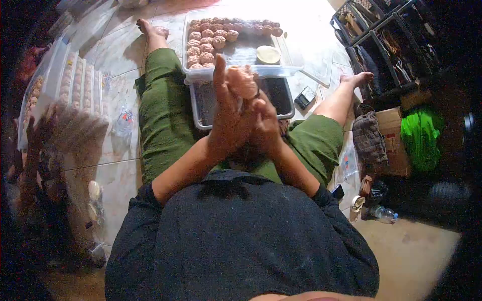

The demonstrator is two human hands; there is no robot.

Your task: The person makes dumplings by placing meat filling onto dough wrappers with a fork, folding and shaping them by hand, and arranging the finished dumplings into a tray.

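Both my hands come together in front of me, over the tubs between my legs. My left hand (227, 113) has one digit pointing up, and a lumpy pinkish-brown ball (242, 82), like a raw meatball, rests against its fingers. My right hand (265, 120) is closed up against the left, its fingers curled just below the ball. Its fingertips are partly hidden and slightly blurred. Beyond them, a clear plastic tub (201, 73) holds rows of similar balls (207, 48) and a pale round disc (268, 54).
A dark-looking tub (202, 108) sits under my hands. To the left stand stacked clear containers (75, 85) of balls. A small dark box (305, 98) lies by my right leg. Black crates (381, 40), a green bag (420, 135) and a bottle (385, 214) are at right.
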